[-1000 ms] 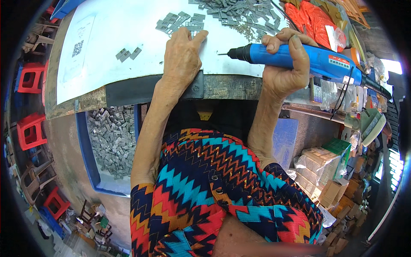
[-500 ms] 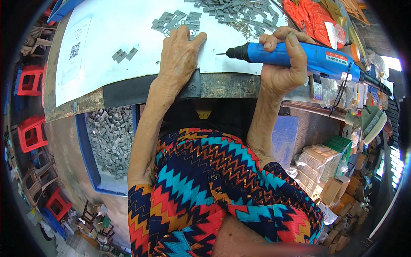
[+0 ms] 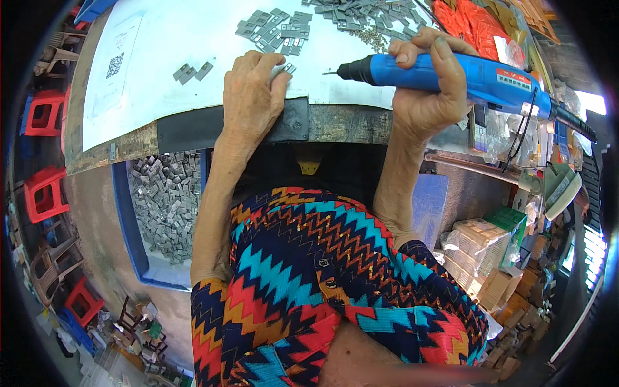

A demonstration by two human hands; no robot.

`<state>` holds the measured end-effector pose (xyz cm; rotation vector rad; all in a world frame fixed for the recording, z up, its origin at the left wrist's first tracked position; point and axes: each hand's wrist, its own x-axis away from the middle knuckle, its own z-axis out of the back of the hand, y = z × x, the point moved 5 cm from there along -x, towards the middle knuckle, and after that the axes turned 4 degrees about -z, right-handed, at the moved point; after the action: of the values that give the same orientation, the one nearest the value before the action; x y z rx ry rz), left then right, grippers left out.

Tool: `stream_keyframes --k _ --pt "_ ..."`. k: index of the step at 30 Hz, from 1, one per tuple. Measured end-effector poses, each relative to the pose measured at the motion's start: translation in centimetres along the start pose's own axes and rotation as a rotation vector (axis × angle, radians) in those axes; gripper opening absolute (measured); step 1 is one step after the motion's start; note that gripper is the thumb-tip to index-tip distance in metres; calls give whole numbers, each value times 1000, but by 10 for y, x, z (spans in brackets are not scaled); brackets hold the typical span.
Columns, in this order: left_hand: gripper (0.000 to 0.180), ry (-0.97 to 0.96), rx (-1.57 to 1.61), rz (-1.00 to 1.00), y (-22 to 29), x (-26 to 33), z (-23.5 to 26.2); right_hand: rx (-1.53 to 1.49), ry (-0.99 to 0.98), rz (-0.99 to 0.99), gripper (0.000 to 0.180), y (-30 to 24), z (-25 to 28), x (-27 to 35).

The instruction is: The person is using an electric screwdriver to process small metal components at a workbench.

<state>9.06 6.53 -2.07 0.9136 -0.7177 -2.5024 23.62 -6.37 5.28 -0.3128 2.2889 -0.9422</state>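
My right hand (image 3: 425,106) is wrapped round a blue electric screwdriver (image 3: 483,79), its thin bit pointing left above the white table sheet. My left hand (image 3: 251,97) is closed, thumb and forefinger at a small grey rectangular part (image 3: 289,68) that pokes out past the fingertips. A group of similar grey parts (image 3: 274,29), some showing dark ends and small holes, lies just beyond that hand. Three more grey pieces (image 3: 192,73) rest to its left. Farther back is a heap of grey parts (image 3: 371,11), with a scatter of tiny brass-coloured screws (image 3: 367,37) in front.
The table's worn front edge (image 3: 348,124) has a black strip. Below at left, a blue-rimmed tray (image 3: 132,226) holds many grey pieces. A red plastic bag (image 3: 467,26) lies at the back right. Red stools (image 3: 45,193) stand at left; crates and cardboard boxes (image 3: 500,287) at lower right.
My left hand has drawn back toward me and slightly left, away from the group, with a grey part at its fingertips. The screwdriver stays in my right hand, nearly unmoved.
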Motion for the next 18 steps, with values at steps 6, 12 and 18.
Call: stream_keyframes --k 6,12,18 --pt "13 15 -108 3 -2 0 -3 -56 -81 -67 19 17 -9 -5" --pt "8 -20 -59 0 -5 -1 -3 37 -40 -96 25 27 -39 -7" --pt "9 -25 23 22 -8 -3 -3 161 -92 -77 20 33 -60 -11"
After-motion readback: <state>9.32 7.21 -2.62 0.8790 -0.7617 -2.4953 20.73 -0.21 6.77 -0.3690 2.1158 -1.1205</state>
